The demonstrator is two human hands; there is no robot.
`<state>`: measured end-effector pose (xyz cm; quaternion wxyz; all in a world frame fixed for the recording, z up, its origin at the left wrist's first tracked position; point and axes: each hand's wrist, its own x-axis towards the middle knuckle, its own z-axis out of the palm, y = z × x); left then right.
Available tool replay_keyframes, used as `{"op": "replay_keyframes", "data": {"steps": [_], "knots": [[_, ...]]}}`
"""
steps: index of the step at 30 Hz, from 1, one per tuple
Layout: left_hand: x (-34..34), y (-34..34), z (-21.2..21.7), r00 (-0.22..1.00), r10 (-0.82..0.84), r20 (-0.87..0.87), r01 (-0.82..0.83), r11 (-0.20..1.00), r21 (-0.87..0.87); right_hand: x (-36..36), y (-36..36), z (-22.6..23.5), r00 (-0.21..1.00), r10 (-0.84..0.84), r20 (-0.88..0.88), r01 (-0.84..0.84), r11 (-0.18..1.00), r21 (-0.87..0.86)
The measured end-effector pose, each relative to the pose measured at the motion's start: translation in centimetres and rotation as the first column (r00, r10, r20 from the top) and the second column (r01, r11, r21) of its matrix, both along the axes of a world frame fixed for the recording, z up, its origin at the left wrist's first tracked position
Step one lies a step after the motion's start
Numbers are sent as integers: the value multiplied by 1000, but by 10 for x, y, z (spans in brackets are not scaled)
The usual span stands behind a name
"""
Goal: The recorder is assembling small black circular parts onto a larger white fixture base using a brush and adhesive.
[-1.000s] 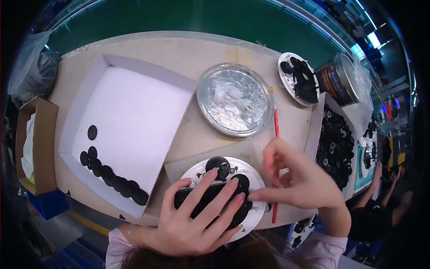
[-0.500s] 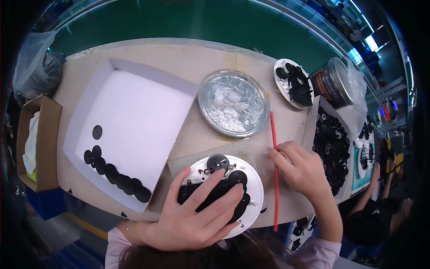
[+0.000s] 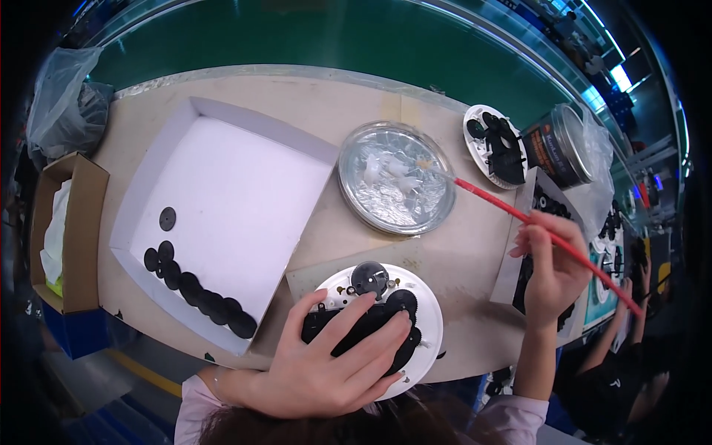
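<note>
In the head view, the clear, round, shallow plastic dish (image 3: 371, 219), holding crinkled film and translucent white lumps (image 3: 397, 176), is the landmark. Nearer the person than the dish sits a white disc-shaped plastic base (image 3: 429, 352) bearing a black plastic housing (image 3: 352, 331) and black toothed gears (image 3: 404, 302). The left hand (image 3: 330, 367) lies over it, fingers spread on the housing; whether it grips the disc underneath I cannot tell. The right hand (image 3: 552, 267), right of the dish, grasps a thin red rod-like brush (image 3: 497, 199), its pale tip over the dish; whether the tip touches anything is unclear. Left of the dish, a shallow white cardboard tray (image 3: 237, 178) holds a row of flat black discs (image 3: 211, 302). Right of the dish are a second white disc base (image 3: 508, 182) with black parts, a dark metal can (image 3: 552, 152) whose label carries orange and white lettering beside a small emblem, and a white box (image 3: 508, 274) of black gears. Far right of the dish, a co-worker's black garment or cap (image 3: 614, 383) shows a small white mark. Far left, a plain brown cardboard box (image 3: 85, 237) holds white material.
</note>
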<state>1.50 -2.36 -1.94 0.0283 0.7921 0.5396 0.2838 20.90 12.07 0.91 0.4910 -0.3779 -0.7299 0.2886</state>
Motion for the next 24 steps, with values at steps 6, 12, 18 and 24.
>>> {"op": "replay_keyframes", "data": {"steps": [6,12,18,24], "knots": [[1,-1,0,1000,9,1,-9,1000,-1,-17,26,-5,988,116,97,-125,989,84],[0,-2,1,1000,14,5,-14,1000,-25,-38,40,-2,944,151,292,-186,978,96],[2,-1,-2,999,35,33,-35,999,18,-39,41,13,980,161,116,-173,980,102],[2,0,-2,998,51,36,-51,999,2,-44,51,12,886,367,283,-376,926,-24]]}}
